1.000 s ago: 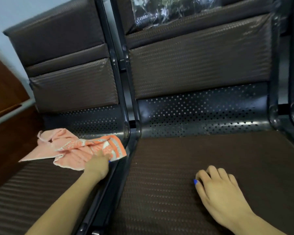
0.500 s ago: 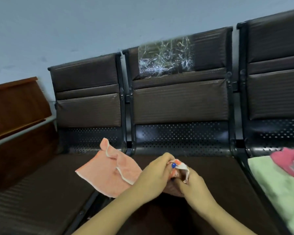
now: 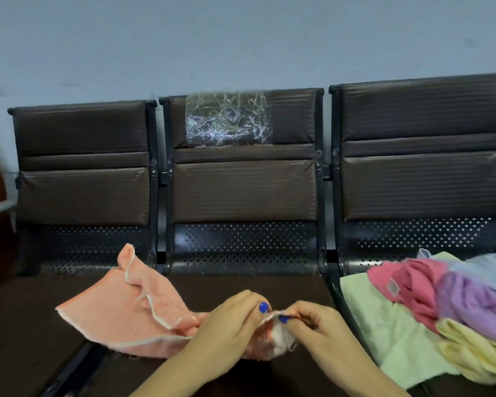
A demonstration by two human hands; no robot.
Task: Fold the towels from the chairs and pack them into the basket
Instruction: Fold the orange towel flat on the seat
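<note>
Peach cloth sits pinched between both hands at the front of the middle seat. The left hand [image 3: 229, 322] curls its fingers round one bunched corner of the peach towel [image 3: 126, 313], thumb pressed down on top with its blue nail showing. The right hand [image 3: 315, 325] meets it from the other side, fingers bent and nipping the same edge, so the two hands almost touch over the cloth. A small gathered part of the towel hangs just below the fingers.

From the grip the towel spreads out to the left, lying rumpled across the gap between the middle chair [image 3: 244, 190] and the left chair [image 3: 80, 190]. Its pale hem curls up in a ridge, and one corner stands up near the left chair's perforated back.

On the right chair [image 3: 421, 184] lies a loose pile of towels [image 3: 430, 310]: a light green one spread flat underneath, with pink, purple, pale blue and yellow ones heaped on it. The pile is well apart from the hands.

All three chairs are dark brown with padded backs and black metal frames. A crinkled clear plastic sheet [image 3: 226, 121] covers the upper back of the middle chair. Behind them is a plain grey-blue wall [image 3: 241, 38].
</note>
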